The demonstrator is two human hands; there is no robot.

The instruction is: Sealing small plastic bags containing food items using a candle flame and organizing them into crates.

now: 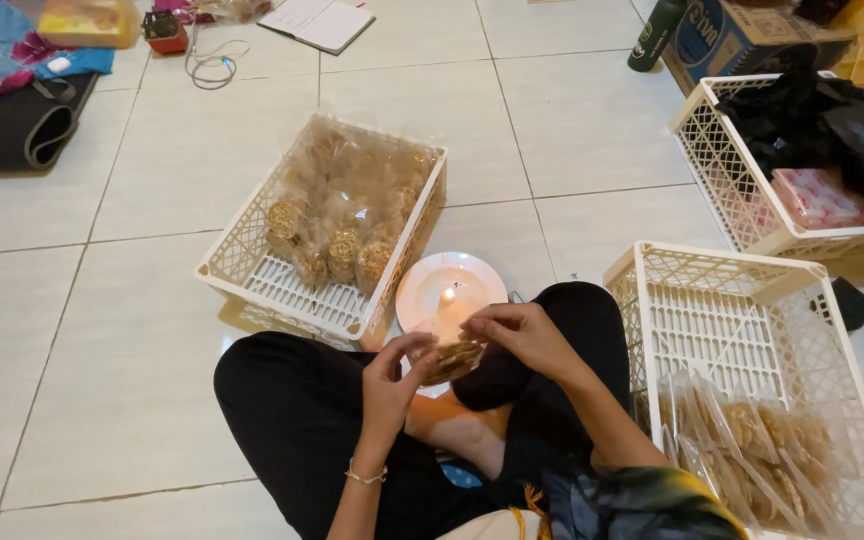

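Both hands, left (389,385) and right (517,335), pinch a snack packet (452,358) beside a lit candle (447,297).

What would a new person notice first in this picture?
At the centre, the left hand and the right hand hold a clear bag of round snacks by a lit candle on a white plate. White baskets of packed snacks stand on the tiled floor, one ahead, one at right.
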